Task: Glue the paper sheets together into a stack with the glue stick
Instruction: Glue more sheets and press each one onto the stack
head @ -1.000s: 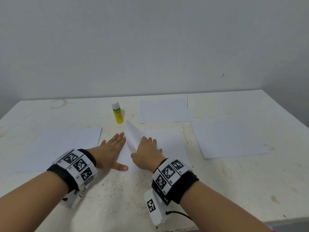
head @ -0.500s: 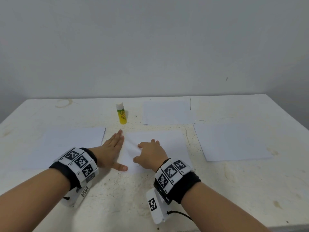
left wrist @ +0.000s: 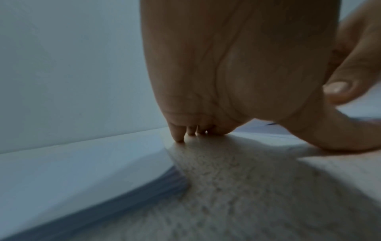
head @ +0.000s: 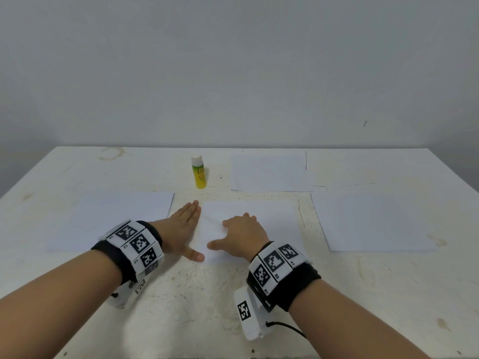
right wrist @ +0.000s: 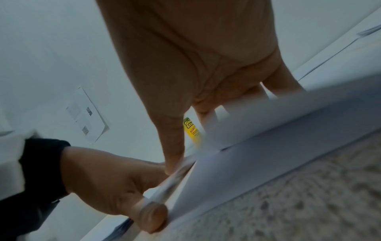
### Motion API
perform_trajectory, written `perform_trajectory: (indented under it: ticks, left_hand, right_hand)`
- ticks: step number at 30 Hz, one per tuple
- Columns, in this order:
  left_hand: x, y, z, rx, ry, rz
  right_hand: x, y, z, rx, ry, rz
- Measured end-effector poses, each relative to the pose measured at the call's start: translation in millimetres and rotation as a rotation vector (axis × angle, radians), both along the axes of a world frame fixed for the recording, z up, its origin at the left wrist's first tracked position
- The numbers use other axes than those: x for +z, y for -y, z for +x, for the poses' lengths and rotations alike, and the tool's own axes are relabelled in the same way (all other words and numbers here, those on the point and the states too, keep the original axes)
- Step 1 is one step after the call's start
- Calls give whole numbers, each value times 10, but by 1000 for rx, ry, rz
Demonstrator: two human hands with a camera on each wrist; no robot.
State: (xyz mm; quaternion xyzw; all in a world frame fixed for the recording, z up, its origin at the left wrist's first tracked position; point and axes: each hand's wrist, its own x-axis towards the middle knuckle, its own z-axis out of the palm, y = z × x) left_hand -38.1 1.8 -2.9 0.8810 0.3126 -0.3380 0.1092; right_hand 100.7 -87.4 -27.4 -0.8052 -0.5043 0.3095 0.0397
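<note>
The flat right hand (head: 242, 233) presses the white centre paper sheet (head: 274, 221), fingers spread. The left hand (head: 181, 229) lies flat at the sheet's left edge, fingers straight and together. The yellow glue stick (head: 199, 172) stands beyond the fingertips.

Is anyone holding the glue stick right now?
No, the glue stick stands alone on the table, beyond both hands.

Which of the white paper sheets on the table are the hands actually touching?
The middle white sheet, nearest the person: the right hand rests on it, the left hand at its left edge. The others lie untouched.
</note>
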Motion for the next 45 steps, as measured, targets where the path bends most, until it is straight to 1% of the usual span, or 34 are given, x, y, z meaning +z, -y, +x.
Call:
perform_trajectory:
  ticks: [4, 8, 12, 18, 26, 31, 35, 40, 45]
  left_hand:
    - [35, -24, -1, -41, -15, 3]
    - [67, -32, 3, -7, -10, -14]
    - [80, -28, 2, 10, 33, -7]
    - [77, -14, -6, 15, 44, -2]
    - [72, -32, 16, 34, 48, -41]
    - [54, -31, 40, 98, 86, -68]
    - [7, -33, 28, 66, 63, -40]
    - [4, -47, 24, 43, 47, -37]
    - [-10, -56, 21, 33, 48, -36]
  right_hand:
    - [-22, 0, 12, 25, 19, -16]
    - [14, 22, 16, 39, 42, -6]
    - [102, 74, -1, 35, 13, -22]
    - [140, 87, -102, 37, 99, -36]
    - [149, 59, -6, 42, 64, 13]
    - [119, 47, -21, 40, 66, -7]
    - [79, 20, -17, 46, 71, -15]
    - [-29, -56, -22, 101, 126, -68]
    - [-37, -62, -1, 124, 139, -73]
